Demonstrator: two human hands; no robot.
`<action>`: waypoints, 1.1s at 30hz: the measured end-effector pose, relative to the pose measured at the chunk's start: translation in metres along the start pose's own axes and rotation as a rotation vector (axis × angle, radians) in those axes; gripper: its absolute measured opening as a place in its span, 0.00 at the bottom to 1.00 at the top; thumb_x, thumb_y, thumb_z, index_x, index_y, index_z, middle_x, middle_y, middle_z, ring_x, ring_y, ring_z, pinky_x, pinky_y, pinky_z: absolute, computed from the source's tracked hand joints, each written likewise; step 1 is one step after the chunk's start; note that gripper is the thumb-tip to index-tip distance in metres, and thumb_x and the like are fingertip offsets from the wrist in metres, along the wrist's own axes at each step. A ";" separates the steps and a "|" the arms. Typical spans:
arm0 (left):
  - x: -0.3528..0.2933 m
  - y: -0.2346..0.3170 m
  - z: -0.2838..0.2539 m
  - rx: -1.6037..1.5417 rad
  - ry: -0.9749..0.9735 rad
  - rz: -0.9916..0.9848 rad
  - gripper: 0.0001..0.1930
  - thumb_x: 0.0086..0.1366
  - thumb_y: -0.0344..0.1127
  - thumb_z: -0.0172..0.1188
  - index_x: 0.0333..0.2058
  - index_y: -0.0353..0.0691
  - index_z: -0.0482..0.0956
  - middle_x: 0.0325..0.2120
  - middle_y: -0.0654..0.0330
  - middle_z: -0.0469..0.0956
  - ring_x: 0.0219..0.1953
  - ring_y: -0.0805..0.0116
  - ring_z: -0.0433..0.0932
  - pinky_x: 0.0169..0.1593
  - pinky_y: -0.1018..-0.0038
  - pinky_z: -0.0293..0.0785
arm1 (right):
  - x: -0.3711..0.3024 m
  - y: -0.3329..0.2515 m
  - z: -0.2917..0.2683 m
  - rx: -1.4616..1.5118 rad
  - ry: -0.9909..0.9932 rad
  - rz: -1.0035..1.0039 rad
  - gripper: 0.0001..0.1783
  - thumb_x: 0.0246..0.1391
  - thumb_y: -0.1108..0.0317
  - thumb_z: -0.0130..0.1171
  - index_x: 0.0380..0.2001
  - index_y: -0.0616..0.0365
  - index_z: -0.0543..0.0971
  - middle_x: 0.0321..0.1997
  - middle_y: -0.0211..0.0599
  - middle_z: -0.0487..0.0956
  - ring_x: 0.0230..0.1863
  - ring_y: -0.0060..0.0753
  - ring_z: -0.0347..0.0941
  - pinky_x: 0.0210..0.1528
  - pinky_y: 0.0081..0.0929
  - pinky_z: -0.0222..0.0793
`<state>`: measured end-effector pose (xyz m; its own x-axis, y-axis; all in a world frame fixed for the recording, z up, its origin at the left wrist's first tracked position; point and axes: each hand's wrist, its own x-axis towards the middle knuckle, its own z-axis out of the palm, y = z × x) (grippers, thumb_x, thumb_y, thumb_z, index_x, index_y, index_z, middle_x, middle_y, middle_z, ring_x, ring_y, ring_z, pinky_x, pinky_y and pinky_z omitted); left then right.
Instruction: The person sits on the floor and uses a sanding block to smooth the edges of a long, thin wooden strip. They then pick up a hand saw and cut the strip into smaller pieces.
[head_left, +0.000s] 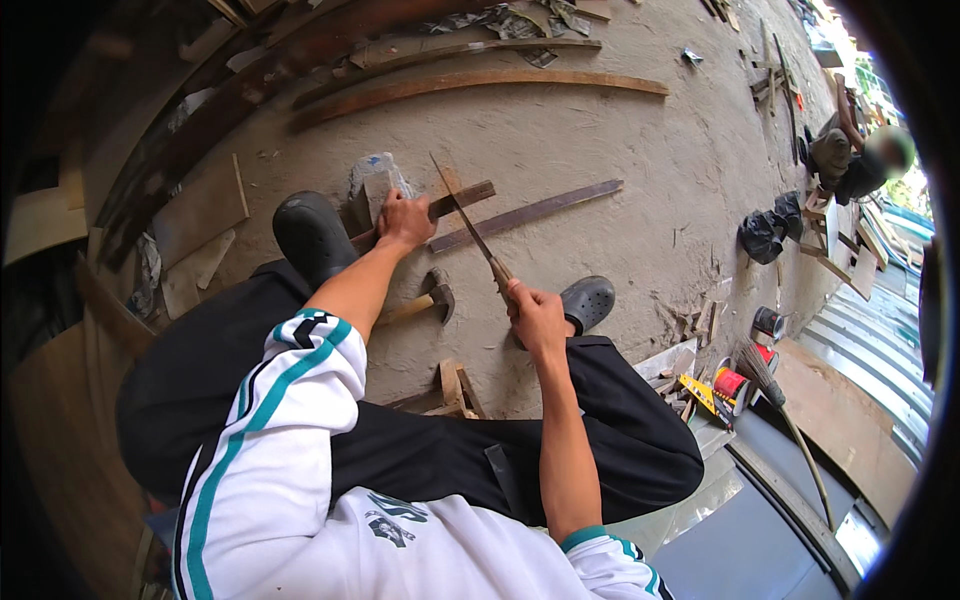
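My right hand (538,318) is closed round the handle of a handsaw (476,235), whose narrow blade points away and to the left. The blade crosses a short brown wooden strip (475,197) near its right end; whether it has cut in, I cannot tell. My left hand (405,220) grips this strip beside a pale block (378,185), which props it off the ground. A darker wooden strip (540,211) lies just to the right. Nearer me, a hammer (425,302) with a wooden handle rests on the ground between my feet.
Long wooden battens (490,77) lie across the far ground. Plywood pieces (205,210) are at the left, by my left shoe (312,236). Wood offcuts (457,388) sit close to my legs. On the right are a broom (765,375), paint cans (731,383) and another person (850,160).
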<state>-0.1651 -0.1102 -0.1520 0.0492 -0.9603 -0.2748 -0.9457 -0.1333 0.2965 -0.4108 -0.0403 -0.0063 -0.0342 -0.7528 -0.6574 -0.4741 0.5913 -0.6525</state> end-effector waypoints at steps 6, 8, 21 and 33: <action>0.001 -0.012 0.004 -0.005 -0.010 0.016 0.14 0.53 0.44 0.67 0.33 0.41 0.83 0.29 0.48 0.83 0.43 0.49 0.77 0.50 0.63 0.72 | -0.037 -0.028 0.022 -0.123 0.010 -0.020 0.31 0.63 0.48 0.54 0.17 0.67 0.76 0.14 0.32 0.72 0.19 0.22 0.66 0.24 0.27 0.61; 0.000 -0.021 0.010 0.005 -0.025 0.014 0.14 0.53 0.45 0.67 0.33 0.41 0.82 0.29 0.48 0.83 0.43 0.49 0.77 0.50 0.62 0.72 | -0.078 -0.055 0.002 -0.137 0.031 0.008 0.30 0.61 0.47 0.53 0.21 0.68 0.78 0.16 0.45 0.74 0.21 0.35 0.72 0.28 0.36 0.65; -0.003 -0.019 0.009 0.013 0.038 0.056 0.15 0.50 0.45 0.69 0.30 0.39 0.81 0.22 0.49 0.82 0.33 0.52 0.79 0.50 0.66 0.69 | -0.067 -0.042 -0.010 -0.097 -0.040 0.038 0.32 0.61 0.46 0.52 0.23 0.71 0.78 0.15 0.48 0.74 0.21 0.36 0.74 0.29 0.37 0.66; 0.001 -0.011 0.001 -0.034 0.044 0.059 0.15 0.50 0.47 0.69 0.28 0.41 0.82 0.23 0.50 0.82 0.36 0.51 0.78 0.48 0.64 0.71 | 0.003 -0.023 0.050 -0.090 -0.029 -0.191 0.32 0.64 0.46 0.50 0.17 0.64 0.75 0.13 0.31 0.70 0.17 0.23 0.65 0.22 0.30 0.59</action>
<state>-0.1546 -0.1095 -0.1565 0.0086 -0.9763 -0.2160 -0.9360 -0.0839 0.3419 -0.3563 -0.0421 -0.0121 0.0882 -0.8392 -0.5367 -0.5459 0.4100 -0.7307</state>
